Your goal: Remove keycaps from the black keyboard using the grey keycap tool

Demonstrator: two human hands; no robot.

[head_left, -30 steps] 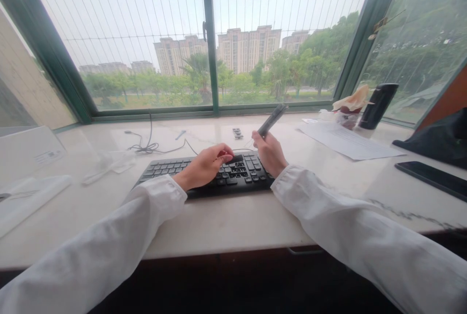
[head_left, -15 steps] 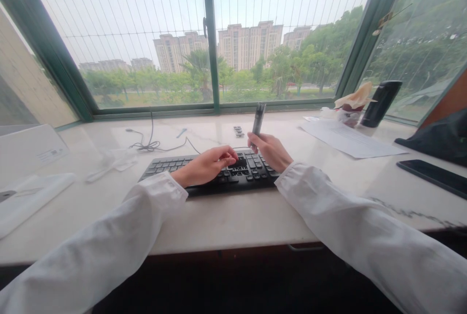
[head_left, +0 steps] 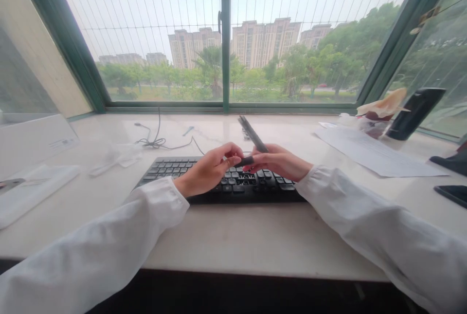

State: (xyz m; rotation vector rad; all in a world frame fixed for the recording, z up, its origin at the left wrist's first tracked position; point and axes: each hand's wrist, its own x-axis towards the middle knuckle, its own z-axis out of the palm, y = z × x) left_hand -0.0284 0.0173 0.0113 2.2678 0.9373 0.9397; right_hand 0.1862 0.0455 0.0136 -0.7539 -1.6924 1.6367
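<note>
Matt black plastic keyboard [head_left: 204, 177] on a smooth, glossy pale stone-like desk [head_left: 237, 236]; white cloth sleeves [head_left: 109, 241].

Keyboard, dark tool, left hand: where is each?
keyboard [head_left: 170, 170]: head view, left key rows.
dark tool [head_left: 251, 134]: head view, middle of its shaft.
left hand [head_left: 206, 173]: head view, back of the hand.

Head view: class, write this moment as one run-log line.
left hand: pinches small dark piece | right hand: holds slim dark grey tool, tilted up-left | both over flat black keyboard | on pale stone desk
</note>
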